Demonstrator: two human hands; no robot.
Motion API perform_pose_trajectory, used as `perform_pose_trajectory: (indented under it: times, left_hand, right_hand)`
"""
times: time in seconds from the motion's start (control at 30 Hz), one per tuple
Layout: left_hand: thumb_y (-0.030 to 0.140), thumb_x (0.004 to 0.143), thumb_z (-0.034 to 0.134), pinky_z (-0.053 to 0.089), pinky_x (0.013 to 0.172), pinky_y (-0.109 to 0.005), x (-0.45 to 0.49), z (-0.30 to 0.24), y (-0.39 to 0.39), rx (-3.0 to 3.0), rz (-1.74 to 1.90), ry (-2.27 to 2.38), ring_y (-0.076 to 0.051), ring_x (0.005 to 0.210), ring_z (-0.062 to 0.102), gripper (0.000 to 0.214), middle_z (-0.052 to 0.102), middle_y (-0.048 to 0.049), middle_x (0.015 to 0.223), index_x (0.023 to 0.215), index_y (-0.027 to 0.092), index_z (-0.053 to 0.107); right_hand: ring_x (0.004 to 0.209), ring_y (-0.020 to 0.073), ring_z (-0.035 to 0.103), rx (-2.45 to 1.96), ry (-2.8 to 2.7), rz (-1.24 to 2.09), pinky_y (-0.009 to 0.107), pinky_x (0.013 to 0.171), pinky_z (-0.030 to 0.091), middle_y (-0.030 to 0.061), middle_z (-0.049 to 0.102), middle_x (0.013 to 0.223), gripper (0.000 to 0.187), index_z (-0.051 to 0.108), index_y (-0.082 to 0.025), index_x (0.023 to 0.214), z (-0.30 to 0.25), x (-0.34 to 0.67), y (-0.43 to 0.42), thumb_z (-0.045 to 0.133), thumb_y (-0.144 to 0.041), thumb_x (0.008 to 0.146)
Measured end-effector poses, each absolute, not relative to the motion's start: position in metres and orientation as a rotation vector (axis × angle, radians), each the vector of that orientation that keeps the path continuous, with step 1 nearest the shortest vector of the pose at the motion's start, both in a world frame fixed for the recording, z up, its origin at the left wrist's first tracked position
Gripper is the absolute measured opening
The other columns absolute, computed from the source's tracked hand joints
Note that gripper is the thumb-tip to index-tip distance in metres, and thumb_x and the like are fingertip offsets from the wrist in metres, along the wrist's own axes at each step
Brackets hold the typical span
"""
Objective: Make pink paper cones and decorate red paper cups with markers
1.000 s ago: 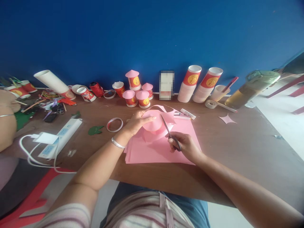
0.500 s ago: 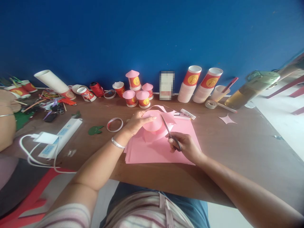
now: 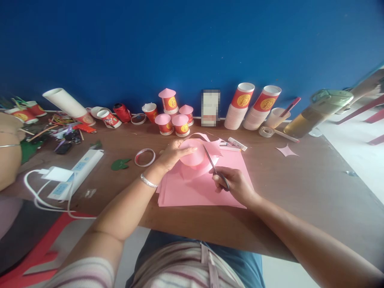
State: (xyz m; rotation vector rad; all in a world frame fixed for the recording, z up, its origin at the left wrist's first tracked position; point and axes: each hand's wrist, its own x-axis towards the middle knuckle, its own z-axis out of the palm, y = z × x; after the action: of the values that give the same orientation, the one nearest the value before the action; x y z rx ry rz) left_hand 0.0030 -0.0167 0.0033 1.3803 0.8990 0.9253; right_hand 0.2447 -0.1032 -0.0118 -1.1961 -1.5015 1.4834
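Observation:
My left hand (image 3: 171, 155) is closed on a curled piece of pink paper (image 3: 192, 157), holding it up over a stack of pink sheets (image 3: 198, 188) on the brown table (image 3: 300, 188). My right hand (image 3: 235, 184) grips a pair of scissors (image 3: 214, 168) whose blades point up into the paper's right edge. A silver bangle is on my left wrist.
Along the blue wall stand paper cups with pink cone lids (image 3: 172, 120), two leaning cup stacks (image 3: 255, 105), a tape roll (image 3: 265, 131) and a bottle (image 3: 318, 110). A tape ring (image 3: 145, 157), green scrap (image 3: 120, 164) and power strip (image 3: 76, 174) lie left. Another person's arm (image 3: 9, 148) shows at far left.

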Motion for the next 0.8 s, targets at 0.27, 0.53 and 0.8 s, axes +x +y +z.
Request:
perform_pose_trajectory:
  times: [0.27, 0.53, 0.8]
  left_hand:
    - [0.038, 0.08, 0.084, 0.052, 0.102, -0.037, 0.0039, 0.0043, -0.0174, 1.354, 0.938, 0.91, -0.03, 0.114, 0.07, 0.045, 0.079, -0.0104, 0.121, 0.119, 0.016, 0.079]
    - [0.037, 0.08, 0.083, 0.051, 0.102, -0.037, 0.0041, 0.0049, -0.0179, 1.351, 0.942, 0.905, -0.03, 0.115, 0.069, 0.044, 0.078, -0.0102, 0.121, 0.119, 0.016, 0.079]
    - [0.037, 0.079, 0.084, 0.052, 0.101, -0.038, 0.0052, 0.005, -0.0186, 1.33, 0.955, 0.913, -0.03, 0.113, 0.07, 0.044, 0.079, -0.0103, 0.119, 0.117, 0.016, 0.08]
  right_hand:
    - [0.054, 0.0141, 0.061, -1.195, -1.517, 1.466, 0.028, 0.061, 0.052, -0.0023, 0.062, 0.055, 0.046, 0.07, -0.018, 0.089, -0.0123, 0.2457, -0.1037, 0.07, -0.064, 0.085]
    - [0.054, 0.0145, 0.061, -1.205, -1.542, 1.445, 0.03, 0.061, 0.054, -0.0024, 0.061, 0.055, 0.049, 0.071, -0.018, 0.089, -0.0134, 0.2457, -0.1039, 0.069, -0.067, 0.086]
    - [0.054, 0.0153, 0.062, -1.198, -1.554, 1.424, 0.031, 0.061, 0.054, -0.0027, 0.061, 0.055, 0.048, 0.072, -0.017, 0.091, -0.0148, 0.2456, -0.1043, 0.067, -0.065, 0.088]
